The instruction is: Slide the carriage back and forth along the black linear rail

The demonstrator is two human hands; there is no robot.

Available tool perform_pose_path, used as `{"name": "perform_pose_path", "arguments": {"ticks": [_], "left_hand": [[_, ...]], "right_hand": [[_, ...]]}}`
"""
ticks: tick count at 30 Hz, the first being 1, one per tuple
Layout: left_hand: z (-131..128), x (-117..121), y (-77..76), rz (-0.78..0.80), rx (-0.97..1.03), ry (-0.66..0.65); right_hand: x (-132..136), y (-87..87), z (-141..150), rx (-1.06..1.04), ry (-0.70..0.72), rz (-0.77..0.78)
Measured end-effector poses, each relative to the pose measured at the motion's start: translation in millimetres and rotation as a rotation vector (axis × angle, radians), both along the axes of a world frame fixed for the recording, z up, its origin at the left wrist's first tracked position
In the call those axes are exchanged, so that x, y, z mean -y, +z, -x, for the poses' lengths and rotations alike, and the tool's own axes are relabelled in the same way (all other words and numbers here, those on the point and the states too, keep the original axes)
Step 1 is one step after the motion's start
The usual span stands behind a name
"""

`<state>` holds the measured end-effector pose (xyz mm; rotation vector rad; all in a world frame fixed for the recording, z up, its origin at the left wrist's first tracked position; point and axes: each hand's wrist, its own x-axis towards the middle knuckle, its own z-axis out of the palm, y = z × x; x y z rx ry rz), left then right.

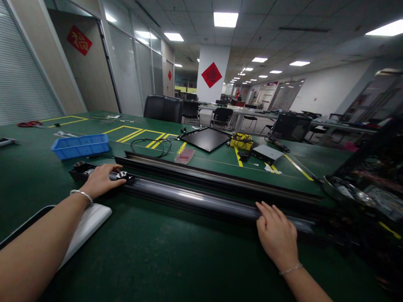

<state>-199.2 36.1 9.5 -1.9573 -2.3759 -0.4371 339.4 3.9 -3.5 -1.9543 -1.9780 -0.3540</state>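
A long dark metal rail (192,198) lies across the green table (156,260) in front of me. A second, similar rail (217,176) lies just behind it. My left hand (102,180) rests on the left end of the near rail, fingers curled over a small black-and-white fitting (122,175). My right hand (278,234) lies flat on the right part of the same rail, fingers stretched out together. Both wrists wear thin bracelets.
A blue plastic bin (80,146) stands at the left, red scissors (29,124) farther back. A white flat panel (88,224) lies under my left forearm. A black panel (207,139), a cable loop (153,145), yellow cables (242,140) and a grey box (266,153) sit behind. Cluttered equipment (376,185) fills the right.
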Motion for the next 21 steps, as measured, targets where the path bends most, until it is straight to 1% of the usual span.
{"name": "perform_pose_path", "arguments": {"ticks": [4, 8, 10, 17, 21], "left_hand": [[0.2, 0.3, -2.9, -0.021, -0.063, -0.052], [-3.7, 3.8, -2.0, 0.111, -0.113, -0.112], [-6.4, 5.0, -0.5, 0.153, -0.124, -0.131], [-8.2, 4.4, 2.5, 0.172, -0.110, -0.158], [-7.0, 3.9, 3.2, 0.144, -0.069, -0.175]], "right_hand": [[0.3, 0.8, 0.7, -0.004, -0.001, -0.005], [0.5, 1.9, 1.3, -0.007, -0.002, -0.003], [0.2, 1.6, 1.0, -0.004, -0.002, 0.002], [0.6, 2.5, 0.3, -0.009, -0.001, 0.032], [0.8, 3.4, 0.4, -0.020, 0.001, 0.044]]}}
